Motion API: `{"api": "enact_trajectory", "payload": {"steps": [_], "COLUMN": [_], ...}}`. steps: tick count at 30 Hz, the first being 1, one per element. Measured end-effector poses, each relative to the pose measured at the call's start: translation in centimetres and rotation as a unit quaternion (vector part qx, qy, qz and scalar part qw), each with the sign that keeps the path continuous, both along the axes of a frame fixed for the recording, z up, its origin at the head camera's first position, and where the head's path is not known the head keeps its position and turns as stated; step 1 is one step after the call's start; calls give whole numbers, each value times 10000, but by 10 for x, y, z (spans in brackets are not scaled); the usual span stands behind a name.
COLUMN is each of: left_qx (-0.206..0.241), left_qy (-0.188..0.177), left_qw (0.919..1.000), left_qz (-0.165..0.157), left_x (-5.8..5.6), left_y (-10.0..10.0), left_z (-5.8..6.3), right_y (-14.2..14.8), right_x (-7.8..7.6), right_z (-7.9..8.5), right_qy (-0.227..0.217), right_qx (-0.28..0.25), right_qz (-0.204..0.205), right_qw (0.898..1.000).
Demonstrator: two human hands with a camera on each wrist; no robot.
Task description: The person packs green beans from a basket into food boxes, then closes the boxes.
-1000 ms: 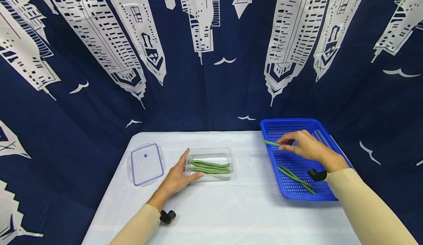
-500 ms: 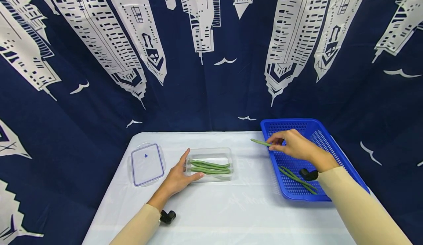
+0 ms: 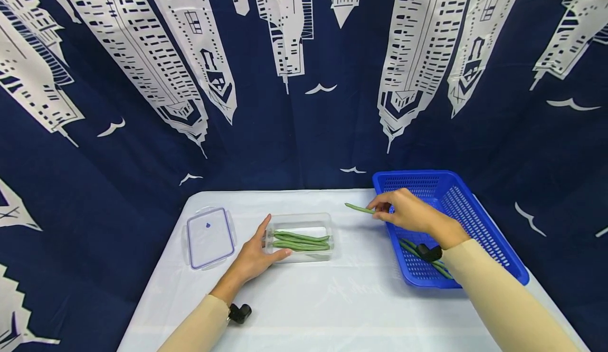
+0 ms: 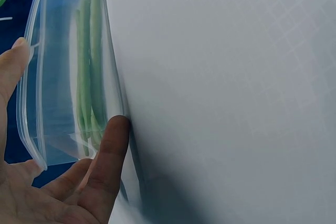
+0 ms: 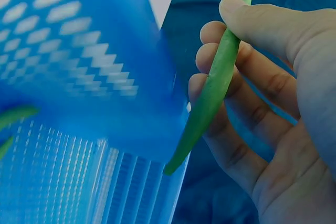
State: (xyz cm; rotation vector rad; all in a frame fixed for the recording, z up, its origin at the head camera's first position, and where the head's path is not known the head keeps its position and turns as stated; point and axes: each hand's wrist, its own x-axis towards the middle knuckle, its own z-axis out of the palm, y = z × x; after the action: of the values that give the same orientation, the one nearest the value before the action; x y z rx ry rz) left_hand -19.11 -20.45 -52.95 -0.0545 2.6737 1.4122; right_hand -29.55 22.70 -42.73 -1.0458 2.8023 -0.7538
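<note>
A clear plastic food container point(image 3: 323, 220) holding several green beans point(image 3: 301, 242) sits mid-table in the head view. My left hand point(image 3: 255, 257) holds its left end, with the thumb at the near side and the fingers spread round the far corner. In the left wrist view, fingertips point(image 4: 116, 129) touch the container's wall. My right hand point(image 3: 404, 210) pinches one green bean point(image 3: 358, 208) between thumb and fingers, above the left rim of a blue basket point(image 3: 404, 267). The right wrist view shows that bean point(image 5: 212, 87) crossing the fingers. More green beans point(image 3: 442, 270) lie in the basket, partly hidden by the right wrist.
A clear lid point(image 3: 211, 238) with a blue seal lies flat on the white-covered table point(image 3: 304, 304), left of the container. Behind the table hangs a dark blue cloth point(image 3: 285, 146) with white building prints. A small black camera sits on each wrist.
My right hand has moved left with the pinched green bean, from over the basket to its left rim. The left hand and container have stayed in place.
</note>
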Motion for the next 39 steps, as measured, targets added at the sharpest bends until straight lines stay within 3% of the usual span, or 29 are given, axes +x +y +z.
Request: {"api": "enact_trajectory", "payload": {"steps": [11, 17, 30, 39], "left_qx": [-35, -91, -180, -166], "left_qy": [100, 122, -11, -36], "left_qw": [9999, 9999, 9998, 9999], "left_qz": [-68, -76, -47, -7], "left_x": [3, 2, 2, 2], "left_y": [1, 1, 3, 2], "left_z": [3, 2, 1, 3], "right_y": [-60, -100, -170, -197], "right_x": [-1, -2, -7, -5], "right_z": [-4, -6, -16, -23], "right_qy": [298, 139, -400, -626], "right_qx": [62, 308, 911, 1186], "right_qz": [996, 1360, 1642, 1666], "right_qw": [9946, 9901, 9814, 9769]}}
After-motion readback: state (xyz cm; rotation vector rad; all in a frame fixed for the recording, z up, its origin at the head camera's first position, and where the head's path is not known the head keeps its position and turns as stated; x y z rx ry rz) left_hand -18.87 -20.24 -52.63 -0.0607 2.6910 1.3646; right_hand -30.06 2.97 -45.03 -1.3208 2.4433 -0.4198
